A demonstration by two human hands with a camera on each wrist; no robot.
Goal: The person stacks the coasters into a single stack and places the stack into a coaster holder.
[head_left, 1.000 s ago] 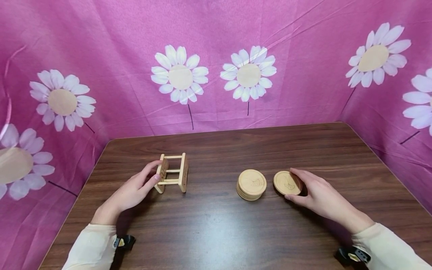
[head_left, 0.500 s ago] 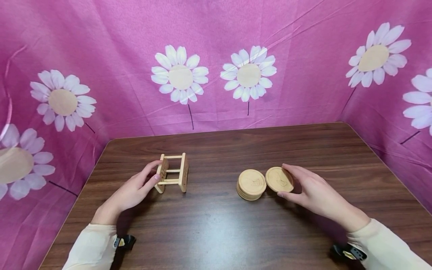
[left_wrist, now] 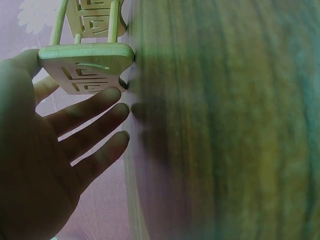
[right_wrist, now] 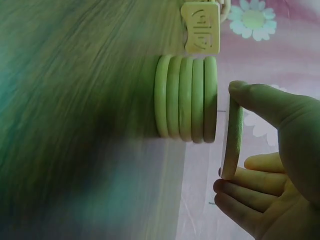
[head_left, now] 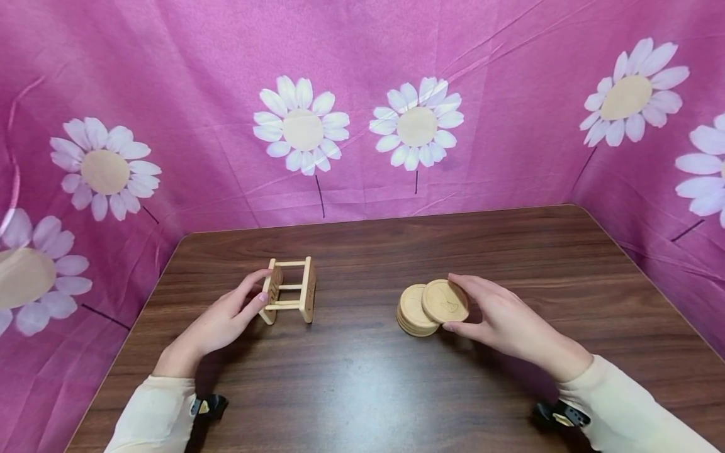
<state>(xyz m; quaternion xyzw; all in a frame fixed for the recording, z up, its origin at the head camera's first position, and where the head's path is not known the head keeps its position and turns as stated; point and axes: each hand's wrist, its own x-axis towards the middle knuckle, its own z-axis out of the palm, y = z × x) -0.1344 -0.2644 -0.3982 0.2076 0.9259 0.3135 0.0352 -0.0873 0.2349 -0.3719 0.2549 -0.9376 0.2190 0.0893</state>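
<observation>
A round wooden coaster [head_left: 445,301] with an engraved drawing is pinched at its edge between the thumb and fingers of my right hand [head_left: 498,318]. It hangs over the right part of a stack of several like coasters [head_left: 411,308]; in the right wrist view a gap shows between the coaster [right_wrist: 232,140] and the stack [right_wrist: 186,100]. My left hand [head_left: 226,318] holds a small wooden coaster rack [head_left: 308,290] by its left side panel, thumb at the near end and index finger at the far end. The other left fingers extend below the panel in the left wrist view.
The brown wood-grain table [head_left: 351,384] bears the rack at left and the stack right of centre. Pink cloth [head_left: 357,38] with daisies stands behind and at both sides. A black wrist camera [head_left: 209,407] sits on the left sleeve, another camera [head_left: 561,415] on the right.
My right hand has carried the coaster leftward, from beside the stack to partly over it. My left hand and the rack have stayed in place.
</observation>
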